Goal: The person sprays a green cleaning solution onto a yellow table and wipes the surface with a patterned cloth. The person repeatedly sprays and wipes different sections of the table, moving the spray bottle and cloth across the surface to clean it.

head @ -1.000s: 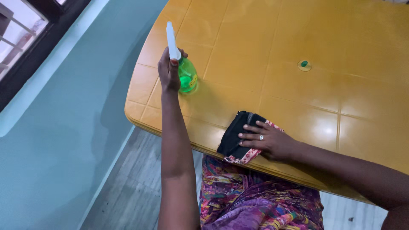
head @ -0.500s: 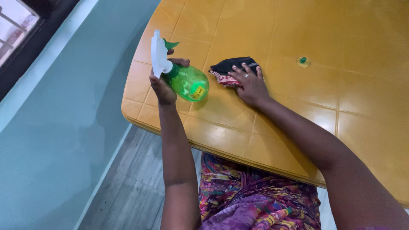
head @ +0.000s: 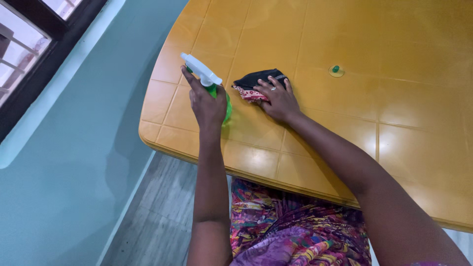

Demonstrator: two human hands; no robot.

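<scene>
My left hand point(head: 207, 104) grips a green spray bottle point(head: 220, 98) with a white trigger head, held just above the near left part of the yellow plastic table point(head: 345, 123). Most of the bottle is hidden behind that hand. My right hand point(head: 279, 98) lies flat, fingers spread, pressing a folded black cloth point(head: 253, 81) with a red patterned edge onto the tabletop, just right of the bottle.
A small green plug point(head: 335, 69) sits in the hole at the table's middle. A teal wall point(head: 64, 148) with a dark-framed window point(head: 29, 49) runs along the left. Grey floor point(head: 157, 216) shows below the table edge, and my patterned purple garment point(head: 290, 231) is against it.
My right hand slid the cloth from the near table edge away to beside the bottle. My left hand turned the bottle and shifted it right, so the hand now covers it.
</scene>
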